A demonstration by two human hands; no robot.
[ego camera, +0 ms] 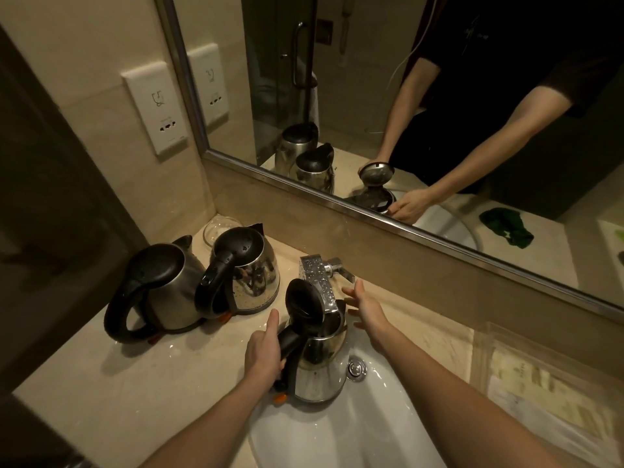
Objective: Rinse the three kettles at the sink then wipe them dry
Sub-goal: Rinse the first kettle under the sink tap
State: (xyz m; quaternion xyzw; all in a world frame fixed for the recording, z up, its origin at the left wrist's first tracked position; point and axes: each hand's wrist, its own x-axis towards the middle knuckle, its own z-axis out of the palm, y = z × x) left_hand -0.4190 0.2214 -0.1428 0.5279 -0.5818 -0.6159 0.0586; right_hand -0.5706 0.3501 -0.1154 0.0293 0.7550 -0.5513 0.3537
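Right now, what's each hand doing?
Left hand: closed on the handle of the open-lidded kettle under the faucet.
Right hand: open, empty.

Lots here you just can't make out

The left hand (265, 352) covers most of the handle of the kettle over the sink (320, 363), and its raised lid (302, 300) blocks the tap spout (319, 285), so no telling if water's running or what's inside. The right hand (366, 307) hides part of the tap lever (341, 266). The glass dish (219, 228) sits half behind the middle kettle (250, 271). The laminated card (547, 396) is too blurry to read and cut off by the right edge. The socket plate (157, 108) markings are too small. The sink (388, 430) runs off the bottom.
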